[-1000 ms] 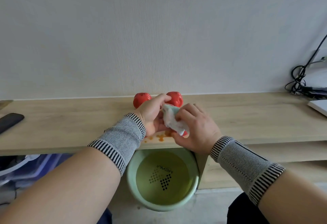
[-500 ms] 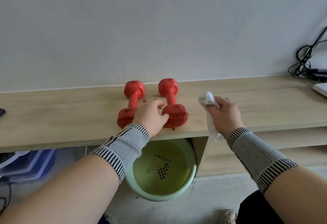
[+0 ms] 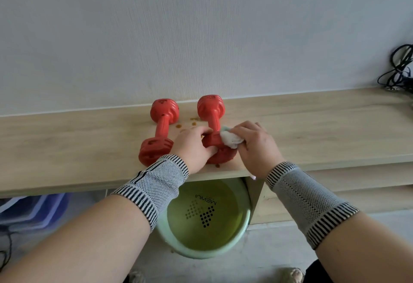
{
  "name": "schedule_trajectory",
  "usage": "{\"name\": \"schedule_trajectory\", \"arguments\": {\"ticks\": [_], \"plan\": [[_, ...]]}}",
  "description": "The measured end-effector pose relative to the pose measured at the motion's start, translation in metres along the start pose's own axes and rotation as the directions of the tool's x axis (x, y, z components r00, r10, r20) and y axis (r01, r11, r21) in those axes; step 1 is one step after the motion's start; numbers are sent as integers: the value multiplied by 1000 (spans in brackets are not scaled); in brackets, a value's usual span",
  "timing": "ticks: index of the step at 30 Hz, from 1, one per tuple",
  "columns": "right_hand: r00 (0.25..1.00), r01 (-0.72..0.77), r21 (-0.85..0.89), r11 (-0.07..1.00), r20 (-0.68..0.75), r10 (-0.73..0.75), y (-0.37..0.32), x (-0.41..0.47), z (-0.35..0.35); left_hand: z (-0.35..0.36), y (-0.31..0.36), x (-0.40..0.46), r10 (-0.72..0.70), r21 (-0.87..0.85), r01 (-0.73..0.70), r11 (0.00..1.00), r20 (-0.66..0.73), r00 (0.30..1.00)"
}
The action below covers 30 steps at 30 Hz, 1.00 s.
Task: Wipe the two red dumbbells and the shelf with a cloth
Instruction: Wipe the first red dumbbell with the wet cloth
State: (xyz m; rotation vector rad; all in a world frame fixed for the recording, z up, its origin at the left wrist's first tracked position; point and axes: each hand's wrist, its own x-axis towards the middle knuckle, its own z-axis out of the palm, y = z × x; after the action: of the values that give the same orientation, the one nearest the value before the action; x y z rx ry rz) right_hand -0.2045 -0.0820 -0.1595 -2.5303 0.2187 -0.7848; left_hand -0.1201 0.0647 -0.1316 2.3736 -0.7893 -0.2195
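The wooden shelf [image 3: 312, 126] runs left to right along the wall, speckled with orange drops. Two red dumbbells lie on it side by side, long axes pointing from the front edge toward the wall. The right dumbbell [image 3: 213, 126] is the one in hand. The left hand [image 3: 194, 146] curls round its near head, steadying it. The right hand [image 3: 257, 146] pinches the bunched cloth [image 3: 231, 139] against that head, from its right side. The left dumbbell [image 3: 159, 133] lies untouched just beside.

Basin [image 3: 237, 244] — "MEMUI", upside down.
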Motion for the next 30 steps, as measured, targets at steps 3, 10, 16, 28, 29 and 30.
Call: {"name": "schedule_trajectory", "arguments": {"ticks": [3,10,16,28,29,30], "plan": [[1000,-5,-1,1000,-26,5,1,0,0,1,-3,0,1,-11,-1,1000,-3,1000],[999,-24,11,1000,21,24,-3,3,0,4,-6,1,12,-14,-12,1000,-24,1000],[999,-31,5,999,16,31,-4,1,0,6,-8,1,17,-12,-17,1000,-31,999],[998,-25,49,998,51,23,-11,-5,3,4,-5,-1,16,3,-16,1000,-36,999],[999,-9,64,998,48,6,-14,-5,4,4,-4,-1,14,1,-14,1000,-36,999],[999,-22,73,997,41,19,-14,-5,5,4,-4,-1,11,3,-11,1000,-36,999]]}}
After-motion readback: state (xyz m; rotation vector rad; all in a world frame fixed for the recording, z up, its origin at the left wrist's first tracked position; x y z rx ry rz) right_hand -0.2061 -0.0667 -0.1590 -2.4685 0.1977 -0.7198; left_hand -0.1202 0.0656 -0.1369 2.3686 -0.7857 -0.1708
